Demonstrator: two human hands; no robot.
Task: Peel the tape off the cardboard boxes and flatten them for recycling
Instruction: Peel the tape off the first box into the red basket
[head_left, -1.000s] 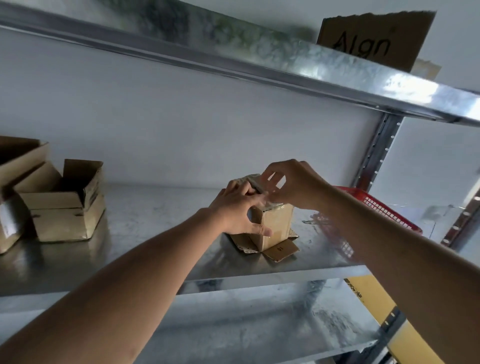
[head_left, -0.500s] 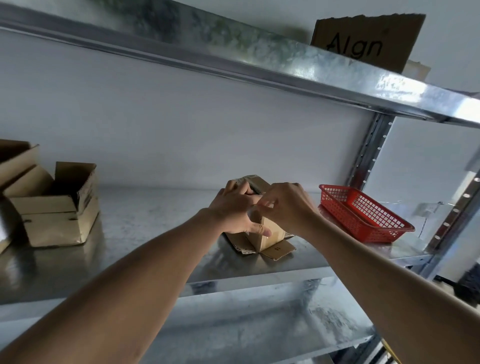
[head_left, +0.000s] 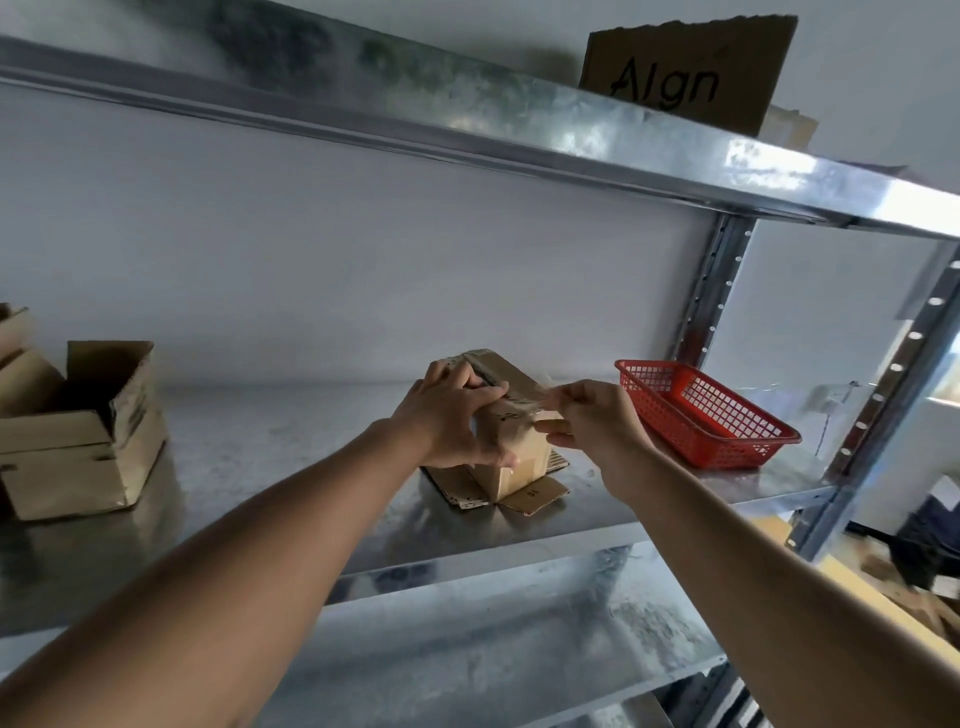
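Note:
A small brown cardboard box (head_left: 522, 462) stands on the metal shelf (head_left: 291, 457), its bottom flaps splayed out flat beneath it. My left hand (head_left: 452, 415) presses on the box's top and left side, thumb across its front face. My right hand (head_left: 597, 423) is just right of the box, its fingers pinched on a strip of clear tape (head_left: 530, 402) that stretches from the box's top edge. Part of the box's top is hidden by my left hand.
A red plastic basket (head_left: 711, 410) sits on the shelf to the right of the box. Open cardboard boxes (head_left: 78, 436) stand at the far left. A cardboard piece marked "Algn" (head_left: 685, 73) leans on the upper shelf. Upright shelf posts (head_left: 711, 296) stand at the right.
My right hand has come off the box's top and moved right, drawing a strip of tape away with it. My left hand has stayed on the box.

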